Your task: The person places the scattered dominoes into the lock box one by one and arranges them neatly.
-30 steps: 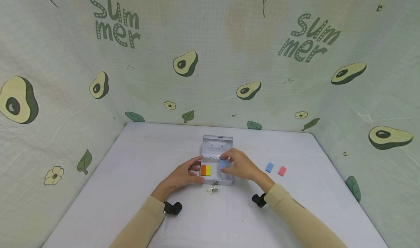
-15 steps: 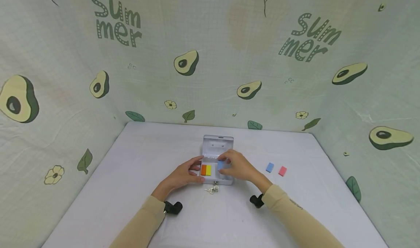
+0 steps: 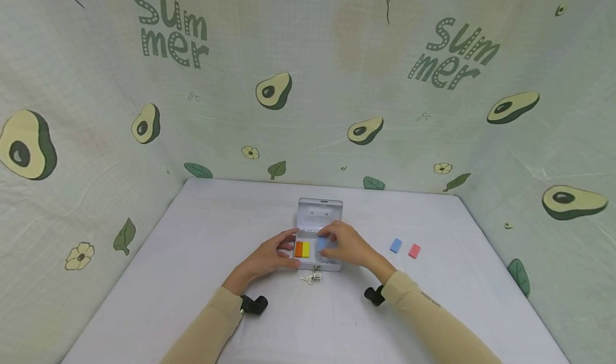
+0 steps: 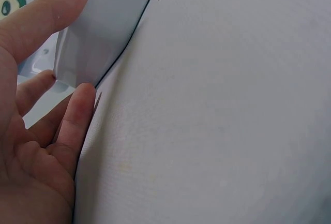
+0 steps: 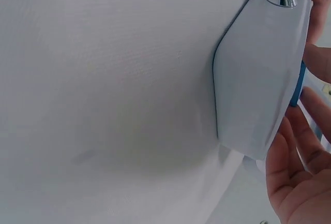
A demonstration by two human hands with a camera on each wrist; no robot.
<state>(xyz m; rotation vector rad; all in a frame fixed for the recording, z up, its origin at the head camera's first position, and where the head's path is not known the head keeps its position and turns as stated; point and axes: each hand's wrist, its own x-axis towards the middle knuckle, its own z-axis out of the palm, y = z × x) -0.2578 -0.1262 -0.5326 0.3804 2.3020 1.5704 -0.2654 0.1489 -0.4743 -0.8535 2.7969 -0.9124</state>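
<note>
Over cloth (image 3: 356,321), the right hand (image 3: 348,245) partly hides a blue block (image 3: 322,243).

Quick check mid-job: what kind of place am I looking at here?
Probably a small enclosed recording booth, rather than an ordinary room: avocado-and-"Summer" printed fabric closes off the back and both sides, a plain white table fills the floor of it, and the person wears black wrist cameras.
</note>
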